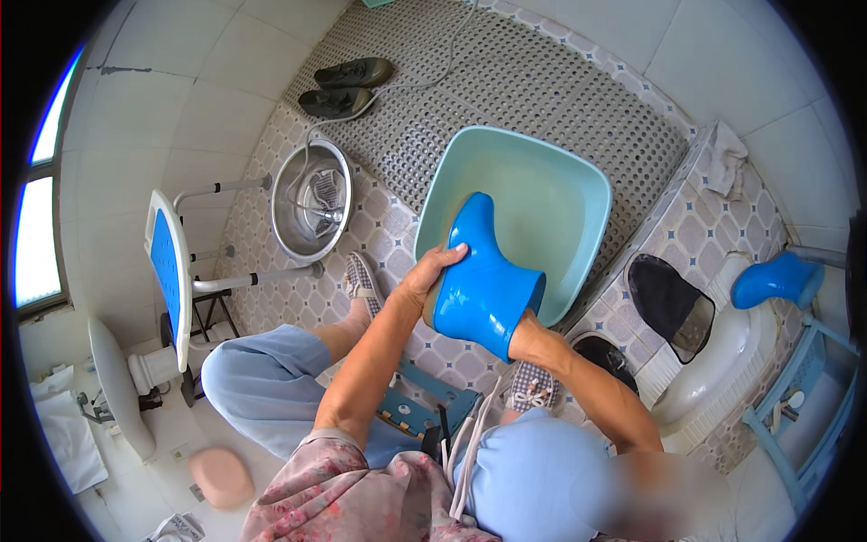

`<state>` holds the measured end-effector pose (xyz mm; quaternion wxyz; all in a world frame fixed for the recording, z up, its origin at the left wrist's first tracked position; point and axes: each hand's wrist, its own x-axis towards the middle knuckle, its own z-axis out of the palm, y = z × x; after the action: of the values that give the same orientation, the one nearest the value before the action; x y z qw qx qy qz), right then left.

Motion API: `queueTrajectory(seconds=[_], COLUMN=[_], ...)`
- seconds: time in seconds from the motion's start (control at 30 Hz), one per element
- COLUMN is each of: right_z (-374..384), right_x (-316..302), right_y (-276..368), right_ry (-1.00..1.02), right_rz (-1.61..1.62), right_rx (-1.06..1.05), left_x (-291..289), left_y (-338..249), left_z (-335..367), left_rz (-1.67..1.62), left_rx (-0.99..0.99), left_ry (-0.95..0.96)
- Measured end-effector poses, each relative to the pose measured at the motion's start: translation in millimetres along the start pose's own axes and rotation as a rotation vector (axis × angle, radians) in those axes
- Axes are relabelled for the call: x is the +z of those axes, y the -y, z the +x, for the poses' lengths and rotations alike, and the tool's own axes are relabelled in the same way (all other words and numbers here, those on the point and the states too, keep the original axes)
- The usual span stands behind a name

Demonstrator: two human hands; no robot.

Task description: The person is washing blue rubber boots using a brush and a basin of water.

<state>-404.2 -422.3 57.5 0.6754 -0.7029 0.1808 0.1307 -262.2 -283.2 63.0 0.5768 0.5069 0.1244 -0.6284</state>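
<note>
A shiny blue rain boot (pixel 483 294) is tilted over the near left rim of a pale green basin (pixel 591 194), toe pointing away from me. My left hand (pixel 432 271) grips it from the left along the sole, thumb on the blue upper. From the right, my right wrist (pixel 528 340) goes into the boot's opening; the hand inside is hidden, fingers included. Shallow, slightly cloudy water covers the basin's bottom. Another blue boot (pixel 778 280) lies on its side at the far right, beyond a squat toilet (pixel 722 379).
A metal bowl (pixel 287 226) with a shower head and cloth stands left of the basin, beside a blue-seated shower chair (pixel 170 271). Dark shoes (pixel 352 72) sit on the perforated mat (pixel 542 81). Black mesh slippers (pixel 668 303) lie at right, near a light blue plastic stool (pixel 790 443).
</note>
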Motion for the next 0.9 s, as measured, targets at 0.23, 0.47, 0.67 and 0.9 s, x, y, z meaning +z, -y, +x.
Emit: queueTrajectory(seconds=[0.23, 0.47, 0.67, 0.9], right_z=[3, -8, 9, 20], right_x=[5, 15, 3, -8], right_y=[8, 4, -12, 1], right_ry=[-0.114, -0.342, -0.098, -0.055], right_rz=[0.290, 0.043, -0.041, -0.186], right_rx=[0.101, -0.255, 0.045, 0.062], left_x=[15, 11, 0, 8], left_y=[27, 22, 8, 34], left_z=[13, 10, 8, 21], left_rz=[0.055, 0.079, -0.011, -0.042], left_rx=[0.084, 0.088, 0.035, 0.058], left_ry=[-0.132, -0.080, -0.016, -0.143])
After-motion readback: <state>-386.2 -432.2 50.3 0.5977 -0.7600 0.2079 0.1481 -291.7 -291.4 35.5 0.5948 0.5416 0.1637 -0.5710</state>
